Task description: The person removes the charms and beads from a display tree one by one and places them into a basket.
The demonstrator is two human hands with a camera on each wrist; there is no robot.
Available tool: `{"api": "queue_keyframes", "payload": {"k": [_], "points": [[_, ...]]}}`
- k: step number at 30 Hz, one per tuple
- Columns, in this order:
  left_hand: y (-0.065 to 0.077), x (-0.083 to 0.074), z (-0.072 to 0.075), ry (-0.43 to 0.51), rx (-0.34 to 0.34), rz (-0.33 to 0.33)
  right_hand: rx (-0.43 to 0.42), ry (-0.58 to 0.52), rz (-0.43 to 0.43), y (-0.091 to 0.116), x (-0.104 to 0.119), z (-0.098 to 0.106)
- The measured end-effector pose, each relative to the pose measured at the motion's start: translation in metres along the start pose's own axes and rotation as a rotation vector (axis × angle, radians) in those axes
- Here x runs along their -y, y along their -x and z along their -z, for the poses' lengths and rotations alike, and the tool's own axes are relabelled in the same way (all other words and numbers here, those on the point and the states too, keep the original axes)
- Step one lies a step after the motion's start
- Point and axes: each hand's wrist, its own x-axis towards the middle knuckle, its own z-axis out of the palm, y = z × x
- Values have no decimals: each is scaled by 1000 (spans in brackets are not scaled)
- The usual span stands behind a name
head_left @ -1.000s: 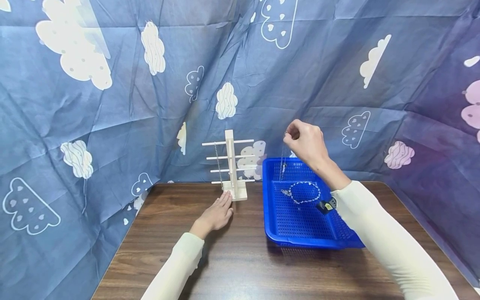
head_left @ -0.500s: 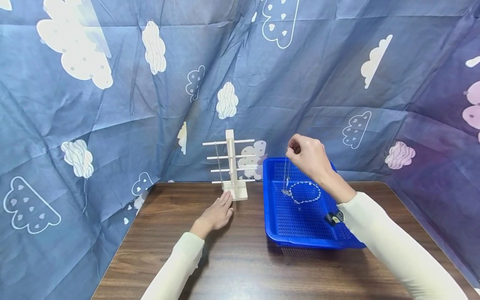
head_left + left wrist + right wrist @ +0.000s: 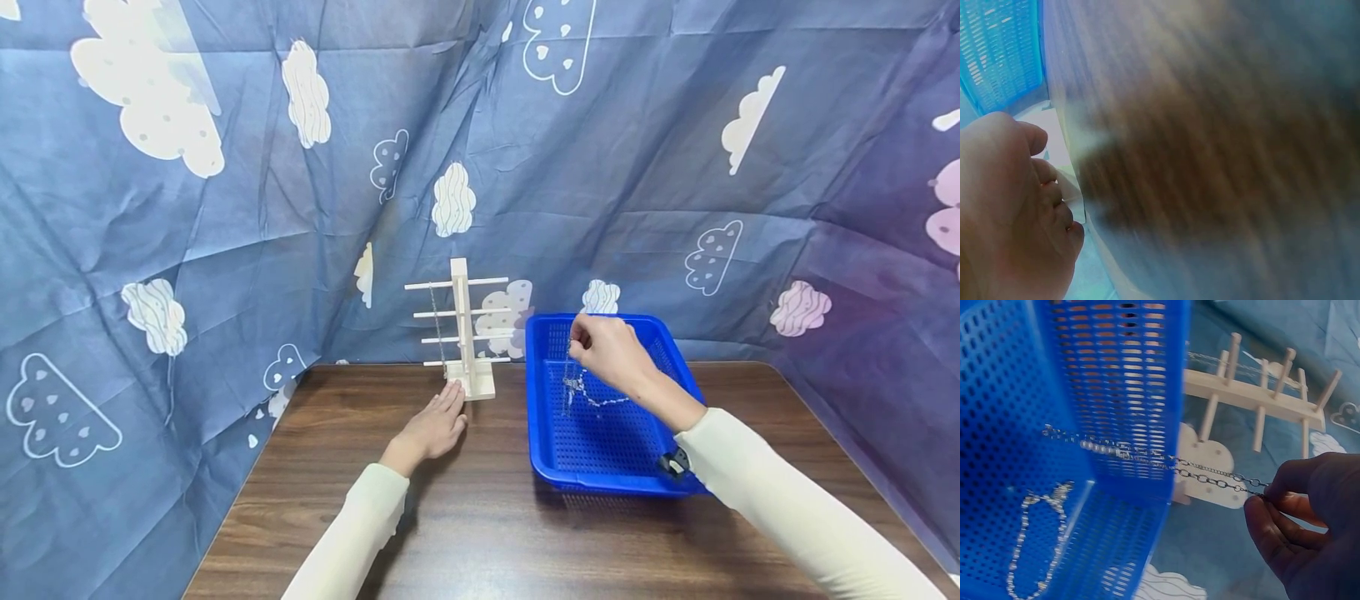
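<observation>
Step in hand, my read: handling a chain necklace (image 3: 1202,479) over the blue basket (image 3: 534,408), with the rack (image 3: 462,329) steadied from the other side.

Grip, right hand (image 3: 609,357): thumb and index pinched together on the top of the necklace, right of centre in the head view. Two strands hung from the pinch, pale beads further down, lower end inside the basket. Couldn't tell if that end touched the basket floor.

Grip, left hand (image 3: 431,431): below and left of centre, fingers straight, fingertips resting on the near left of the rack's base. Nothing held.

Rack stood upright mid-frame on the brown surface (image 3: 480,525); one hung chain (image 3: 438,325) was on its left-side pegs. A beaded bracelet (image 3: 1015,556) lay in the basket, lower left of the right wrist view. Head view showed the necklace overlapping it; wrist view showed the two apart, so likely no tangle.

Next move, my judgement: called for a firm pinch, since the links were thin, and for bringing the strands straight up or down, clear of the bracelet and the slotted wall. Direction couldn't be settled from this moment. Main risk: a link snagging in the mesh.
</observation>
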Motion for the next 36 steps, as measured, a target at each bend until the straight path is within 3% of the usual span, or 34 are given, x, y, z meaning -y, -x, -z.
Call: {"api": "queue_keyframes", "payload": {"k": [10,20,36], "points": [[1,-1,2,-5,4,-3,193,57,11,7,-11,-25],[0,0,3,-11,13,-4,380,130,24,6,-16,-31],[0,-1,1,1,5,-1,516,205,48,2,-25,-39]]}}
